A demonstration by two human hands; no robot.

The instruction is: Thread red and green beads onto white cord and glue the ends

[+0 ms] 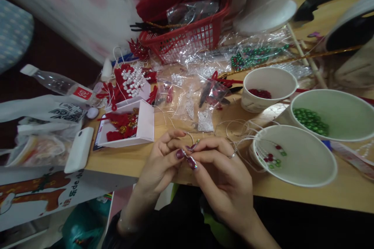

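White cord [192, 137] | left fingers [172, 159]: pinched on it | right fingers [208, 157]: likewise, tips meeting

The clear plastic bottle's [55, 82] red rectangular label [82, 93] shows a white character, apparently "纯". "快乐de" stands on the white printed panel [97, 185]; lettering on the white plastic bag [32, 105] is unclear.
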